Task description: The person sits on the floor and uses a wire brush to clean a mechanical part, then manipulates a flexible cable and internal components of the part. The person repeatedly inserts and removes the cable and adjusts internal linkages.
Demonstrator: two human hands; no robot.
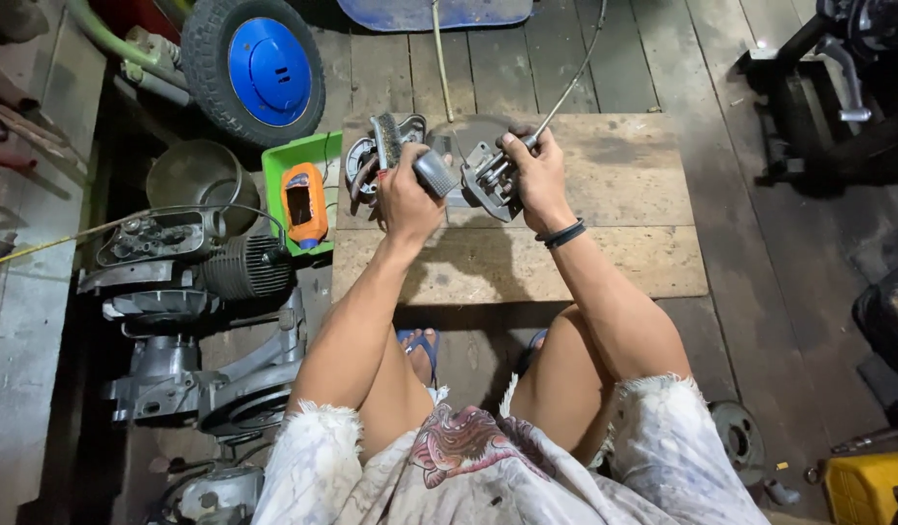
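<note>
Hands meet over a low wooden board (624,262) near the upper middle of the frame, seen from above by a seated person whose bare knees and pale frayed shorts fill the bottom. The left hand (407,199) is clenched around the grey grip of a wire brush (400,151), whose bristled head points up and away from the wrist, just above the knuckles. The right hand (538,175) grasps a grey metal brake plate assembly (478,170), fingers wrapped over its right edge, with a black band on the wrist. The plate sits directly between the two hands, touching the right one and just beside the brush handle. A thin cable (570,83) rises from the right hand's grip toward the top of the frame.

Left of the board, a green tray (279,165) holds an orange container (304,202). In the upper left lies a small tyre with a blue hub (267,68). Down the left side rest a finned engine block (191,262) and other grey engine casings on the dark plank floor (760,321). A yellow box (867,486) shows in the lower right corner.
</note>
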